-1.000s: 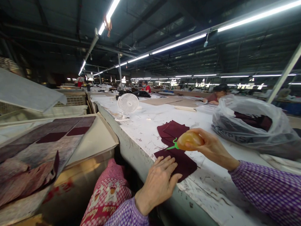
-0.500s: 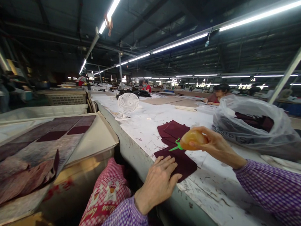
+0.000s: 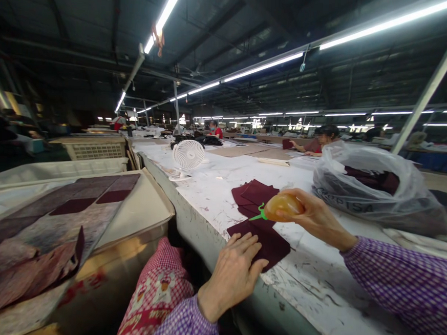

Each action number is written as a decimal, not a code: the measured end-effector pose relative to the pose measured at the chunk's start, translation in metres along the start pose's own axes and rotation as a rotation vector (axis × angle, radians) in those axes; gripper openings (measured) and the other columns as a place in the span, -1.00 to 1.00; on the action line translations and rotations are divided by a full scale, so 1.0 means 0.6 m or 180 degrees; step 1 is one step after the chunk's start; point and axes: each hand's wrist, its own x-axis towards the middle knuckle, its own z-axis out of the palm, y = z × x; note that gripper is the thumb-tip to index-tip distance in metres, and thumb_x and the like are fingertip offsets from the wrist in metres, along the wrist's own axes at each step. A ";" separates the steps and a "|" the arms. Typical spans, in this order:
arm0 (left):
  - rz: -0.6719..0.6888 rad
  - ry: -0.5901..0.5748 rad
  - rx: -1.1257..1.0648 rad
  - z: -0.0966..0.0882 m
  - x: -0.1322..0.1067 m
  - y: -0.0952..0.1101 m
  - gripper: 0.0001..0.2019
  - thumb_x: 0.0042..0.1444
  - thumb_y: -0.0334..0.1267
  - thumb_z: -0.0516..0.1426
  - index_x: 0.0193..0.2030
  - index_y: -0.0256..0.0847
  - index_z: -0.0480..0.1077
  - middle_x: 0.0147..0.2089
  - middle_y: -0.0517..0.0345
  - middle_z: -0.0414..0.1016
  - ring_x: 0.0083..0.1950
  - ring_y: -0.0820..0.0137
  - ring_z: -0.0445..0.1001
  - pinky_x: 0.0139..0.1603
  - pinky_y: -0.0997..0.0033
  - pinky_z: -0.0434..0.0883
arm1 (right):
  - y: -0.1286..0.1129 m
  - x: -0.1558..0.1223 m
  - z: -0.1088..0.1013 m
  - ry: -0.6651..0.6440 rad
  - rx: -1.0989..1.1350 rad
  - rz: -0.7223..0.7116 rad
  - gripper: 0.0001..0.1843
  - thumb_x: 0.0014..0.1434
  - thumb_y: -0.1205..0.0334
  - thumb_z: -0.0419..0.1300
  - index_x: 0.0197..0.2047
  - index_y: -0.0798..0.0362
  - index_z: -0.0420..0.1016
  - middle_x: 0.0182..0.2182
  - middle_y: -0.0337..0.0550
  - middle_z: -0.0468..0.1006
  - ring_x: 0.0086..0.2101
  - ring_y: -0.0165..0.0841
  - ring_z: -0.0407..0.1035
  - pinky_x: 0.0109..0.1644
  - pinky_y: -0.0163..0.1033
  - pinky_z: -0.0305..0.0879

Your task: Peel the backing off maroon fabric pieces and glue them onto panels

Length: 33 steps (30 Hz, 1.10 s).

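Observation:
My right hand (image 3: 313,214) is wrapped round a glue bottle (image 3: 283,207), a soft amber squeeze bottle with a green nozzle. It is tilted, with the nozzle pointing left over the far edge of a dark maroon fabric piece (image 3: 274,245). Whether the tip touches the cloth I cannot tell. Flat on the near left part of that piece rests my left hand (image 3: 236,268), fingers stretched out, holding nothing. Just beyond lie several more maroon pieces (image 3: 254,193), overlapping in a loose pile on the white tabletop (image 3: 211,196).
A clear plastic bag (image 3: 376,192) with dark cloth stands at the right. A small white fan (image 3: 188,154) is farther back. Left of the table is a large bin (image 3: 149,199) with maroon and mottled material (image 3: 71,225) on it. A co-worker (image 3: 319,141) sits across the table.
The bottle's nozzle tip has shifted very slightly left and up along the fabric edge. My left hand stays on the piece. Across the table, the co-worker now holds up a maroon piece.

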 end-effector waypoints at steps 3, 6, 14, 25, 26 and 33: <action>-0.0003 0.0025 0.0004 -0.001 0.000 0.001 -0.66 0.23 -0.16 0.01 0.07 -0.23 0.37 0.18 0.01 0.35 0.23 0.24 0.27 0.27 0.06 0.18 | -0.001 0.002 0.000 -0.0046 -0.0031 -0.0114 -0.55 0.01 -0.03 0.26 -0.10 0.07 0.38 -0.20 -0.07 0.50 -0.27 -0.23 0.39 -0.19 -0.16 0.32; -0.0006 0.0045 0.0015 -0.001 0.000 0.002 -0.67 0.22 -0.17 0.02 0.07 -0.23 0.37 0.18 0.02 0.36 0.23 0.25 0.28 0.27 0.07 0.19 | -0.003 0.003 0.000 0.0101 -0.0123 -0.0131 -0.59 0.02 -0.01 0.26 -0.13 0.06 0.40 -0.23 -0.07 0.52 -0.28 -0.23 0.39 -0.20 -0.15 0.32; -0.0016 -0.0004 0.0010 -0.004 0.000 0.004 -0.66 0.23 -0.18 0.01 0.07 -0.24 0.37 0.18 0.01 0.35 0.24 0.24 0.27 0.27 0.06 0.18 | -0.013 0.002 -0.002 -0.0037 -0.0099 0.0003 -0.63 0.03 0.03 0.25 -0.14 0.05 0.39 -0.23 -0.07 0.53 -0.29 -0.22 0.39 -0.20 -0.16 0.31; -0.0036 0.0005 -0.0008 -0.004 0.000 0.005 -0.66 0.23 -0.17 0.01 0.07 -0.24 0.37 0.17 0.01 0.36 0.23 0.23 0.28 0.26 0.06 0.20 | 0.008 0.005 0.000 0.0141 -0.0056 -0.0045 -0.61 -0.01 -0.07 0.24 -0.14 -0.08 0.42 -0.23 -0.12 0.53 -0.28 -0.16 0.41 -0.19 -0.08 0.35; -0.0037 0.0002 -0.0010 -0.004 0.000 0.004 -0.66 0.23 -0.17 0.01 0.07 -0.24 0.37 0.17 0.01 0.36 0.23 0.23 0.28 0.26 0.06 0.20 | 0.011 0.005 -0.001 0.0150 -0.0025 0.0034 -0.60 -0.01 -0.08 0.24 -0.13 -0.08 0.41 -0.25 -0.12 0.53 -0.30 -0.16 0.41 -0.22 -0.08 0.35; 0.0006 0.0037 -0.0004 0.000 -0.001 0.001 -0.67 0.23 -0.17 0.01 0.07 -0.24 0.37 0.18 0.01 0.35 0.23 0.22 0.28 0.27 0.05 0.19 | 0.028 0.000 -0.009 0.0119 -0.0048 0.0075 -0.54 -0.02 -0.10 0.26 -0.11 -0.03 0.39 -0.24 -0.14 0.52 -0.30 -0.19 0.41 -0.22 -0.08 0.36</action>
